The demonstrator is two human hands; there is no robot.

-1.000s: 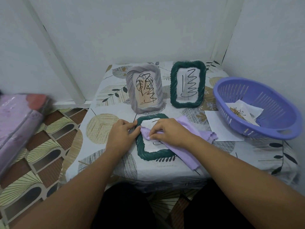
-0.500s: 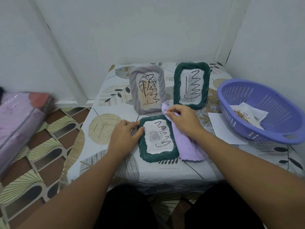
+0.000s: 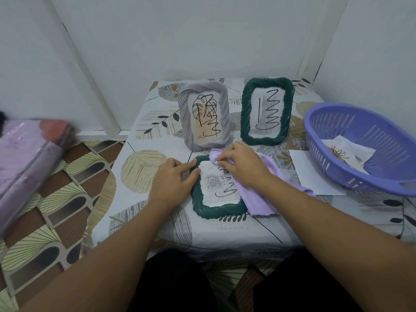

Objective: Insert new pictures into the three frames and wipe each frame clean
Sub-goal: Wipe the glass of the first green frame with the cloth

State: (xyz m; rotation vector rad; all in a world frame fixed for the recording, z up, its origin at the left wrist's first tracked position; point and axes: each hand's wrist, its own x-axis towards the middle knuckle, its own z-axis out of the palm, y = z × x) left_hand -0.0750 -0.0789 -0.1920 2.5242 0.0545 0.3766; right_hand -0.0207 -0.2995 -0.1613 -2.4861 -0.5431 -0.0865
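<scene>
Your left hand (image 3: 174,179) rests flat-fingered on the flat green frame (image 3: 217,209) lying on the surface just before the grey frame (image 3: 204,115). Your right hand (image 3: 242,166) pinches the purple cloth (image 3: 258,199) (top edge); wipe downward across the scribbled glass, pressing evenly.

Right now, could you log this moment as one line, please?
left hand steadies flat green frame | right hand wipes with purple cloth
</scene>
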